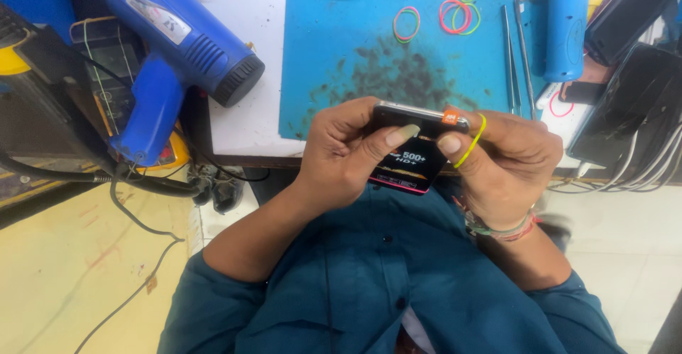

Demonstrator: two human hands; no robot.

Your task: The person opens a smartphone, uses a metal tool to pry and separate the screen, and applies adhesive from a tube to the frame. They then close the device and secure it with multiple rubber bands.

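Note:
A black smartphone [410, 164] with a sticker on its screen is held tilted between both hands, just in front of the table edge. My left hand [341, 151] grips its left side, thumb lying across the top of the screen. My right hand [508, 159] grips its right side, thumb on the screen. A yellow-green rubber band [471, 141] is looped over my right thumb and stretches up toward the phone's top corner, beside a small orange tag [450, 117].
A blue work mat [355, 34] with dark stains lies on the white table. Loose rubber bands [407, 24] and tweezers [509, 56] lie on it. A blue heat gun [174, 48] rests at left. Dark phones with cables [625, 105] sit at right.

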